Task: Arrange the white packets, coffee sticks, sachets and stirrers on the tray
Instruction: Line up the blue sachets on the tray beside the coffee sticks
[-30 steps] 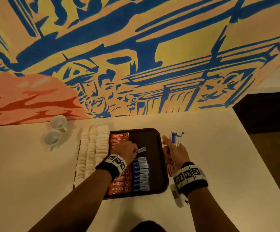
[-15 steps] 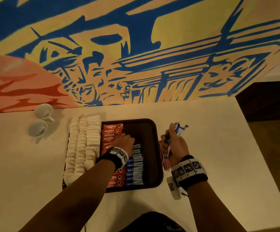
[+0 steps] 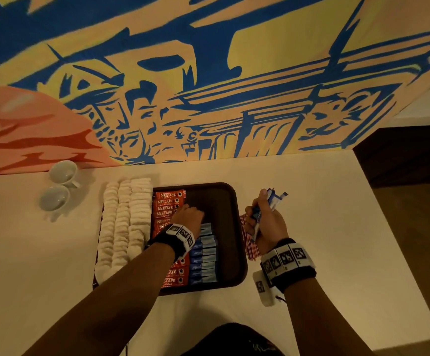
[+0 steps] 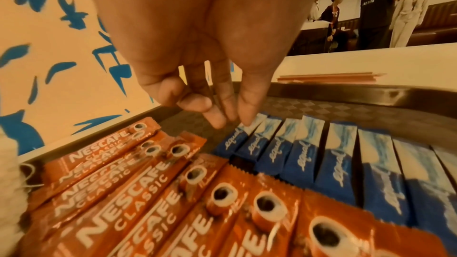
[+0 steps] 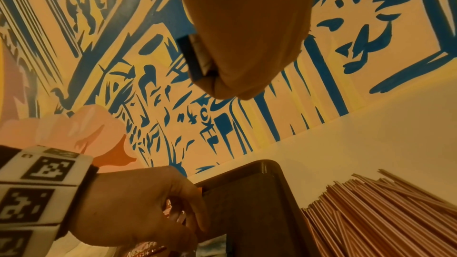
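Note:
A dark brown tray (image 3: pixel 230 222) holds three columns of white packets (image 3: pixel 124 222), a column of red coffee sticks (image 3: pixel 169 204) and a column of blue sachets (image 3: pixel 206 255). My left hand (image 3: pixel 189 217) hovers over the tray's middle. In the left wrist view its fingertips (image 4: pixel 247 122) point down and touch the far sachet (image 4: pixel 257 124) of the blue row (image 4: pixel 341 163), beside the coffee sticks (image 4: pixel 138 192); nothing is pinched. My right hand (image 3: pixel 262 219), just right of the tray, grips a bundle of blue sachets (image 3: pixel 273 199) in a fist (image 5: pixel 237 56). Red-striped stirrers (image 3: pixel 247 240) lie on the table beside the tray.
Two white cups (image 3: pixel 62 172) (image 3: pixel 54 199) stand at the back left near the painted wall (image 3: pixel 208 86). The tray's right half (image 3: pixel 224 201) is bare. The stirrer pile (image 5: pixel 383 212) lies against the tray rim (image 5: pixel 279 192). The table's right edge (image 3: pixel 388 227) meets a dark floor.
The sachet my left hand was holding above the tray now lies at the far end of the blue row, with the fingers lowered onto it. My right hand keeps its bundle.

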{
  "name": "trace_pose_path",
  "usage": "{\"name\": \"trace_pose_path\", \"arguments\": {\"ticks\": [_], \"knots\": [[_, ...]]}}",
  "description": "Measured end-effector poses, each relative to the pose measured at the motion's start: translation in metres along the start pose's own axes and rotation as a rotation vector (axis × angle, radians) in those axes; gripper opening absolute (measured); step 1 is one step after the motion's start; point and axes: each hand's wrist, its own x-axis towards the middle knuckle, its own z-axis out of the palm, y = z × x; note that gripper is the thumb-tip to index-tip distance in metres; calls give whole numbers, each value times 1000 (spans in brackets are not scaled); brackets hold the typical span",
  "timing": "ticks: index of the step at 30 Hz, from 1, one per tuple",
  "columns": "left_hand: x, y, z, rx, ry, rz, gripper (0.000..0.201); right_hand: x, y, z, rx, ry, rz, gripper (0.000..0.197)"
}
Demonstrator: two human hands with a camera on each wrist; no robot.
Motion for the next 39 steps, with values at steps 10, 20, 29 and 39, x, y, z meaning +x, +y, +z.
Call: {"name": "trace_pose_path", "arguments": {"ticks": [10, 20, 29, 39], "knots": [[-74, 18, -89, -784, 210, 52, 18, -34, -14, 46, 172, -108, -74, 47], [-154, 9, -105, -1158, 303, 159, 19, -93, 6, 101, 192, -156, -153, 50], [-214, -31, -100, -1235, 306, 98, 21, -112, 16, 116, 371, -166, -250, 47], [-248, -58, -115, -1437, 504, 48, 21, -170, 27, 140, -235, -356, -308, 35]]}}
